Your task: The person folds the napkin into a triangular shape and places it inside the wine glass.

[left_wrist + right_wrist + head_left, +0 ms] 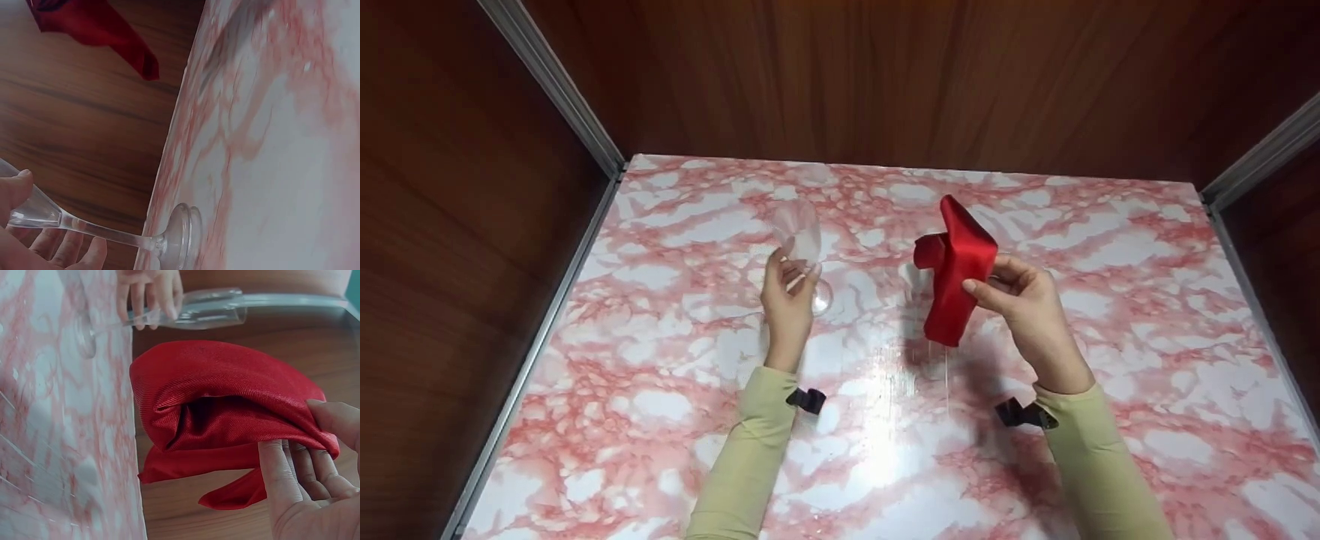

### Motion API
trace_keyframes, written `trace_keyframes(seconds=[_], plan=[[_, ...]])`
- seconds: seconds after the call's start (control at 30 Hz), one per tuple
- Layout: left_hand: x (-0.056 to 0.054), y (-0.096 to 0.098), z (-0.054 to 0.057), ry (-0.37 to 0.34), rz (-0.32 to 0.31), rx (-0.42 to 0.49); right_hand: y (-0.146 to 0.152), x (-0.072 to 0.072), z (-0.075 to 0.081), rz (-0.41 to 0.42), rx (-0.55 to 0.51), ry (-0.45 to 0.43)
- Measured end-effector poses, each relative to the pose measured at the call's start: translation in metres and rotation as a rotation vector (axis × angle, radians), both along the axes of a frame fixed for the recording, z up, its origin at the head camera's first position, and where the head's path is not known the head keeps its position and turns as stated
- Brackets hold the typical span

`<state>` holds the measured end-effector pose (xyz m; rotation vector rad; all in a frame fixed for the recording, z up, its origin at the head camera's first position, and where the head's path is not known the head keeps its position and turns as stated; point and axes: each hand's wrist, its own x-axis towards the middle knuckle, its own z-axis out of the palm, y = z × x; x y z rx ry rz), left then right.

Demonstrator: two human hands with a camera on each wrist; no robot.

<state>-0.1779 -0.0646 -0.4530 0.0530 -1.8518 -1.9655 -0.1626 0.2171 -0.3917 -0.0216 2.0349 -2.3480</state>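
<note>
A clear stemmed glass, a flute (pixel 797 229) by its narrow bowl, is in my left hand (pixel 789 300). Thumb and fingers grip it low on the bowl, near the top of the stem (pixel 109 232). Its round foot (pixel 179 239) is right at the tabletop in the left wrist view. My right hand (pixel 1027 307) pinches a folded red satin cloth (pixel 964 262) by one edge, thumb on one side and fingers on the other. From the right wrist view, the cloth (pixel 225 377) shows a loose fold and hanging corners. It is held up in the air, to the right of the flute.
The tabletop (pixel 660 450) has a glossy red-and-white marbled pattern. Dark wood panels stand behind it (pixel 885 82) and on both sides, with metal strips (pixel 562 90) at the corners. Each sleeve carries a black strap piece (pixel 808 401) at the wrist.
</note>
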Motion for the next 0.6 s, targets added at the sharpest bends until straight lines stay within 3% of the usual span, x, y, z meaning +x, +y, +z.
trace_keyframes(seconds=[0.3,0.6], plan=[[0.021,0.027,0.007,-0.013,-0.074,-0.071,0.004,-0.002,0.002,-0.012,-0.033,0.037],[0.032,0.052,0.010,-0.001,-0.203,-0.042,0.009,-0.005,0.005,-0.043,-0.059,0.051]])
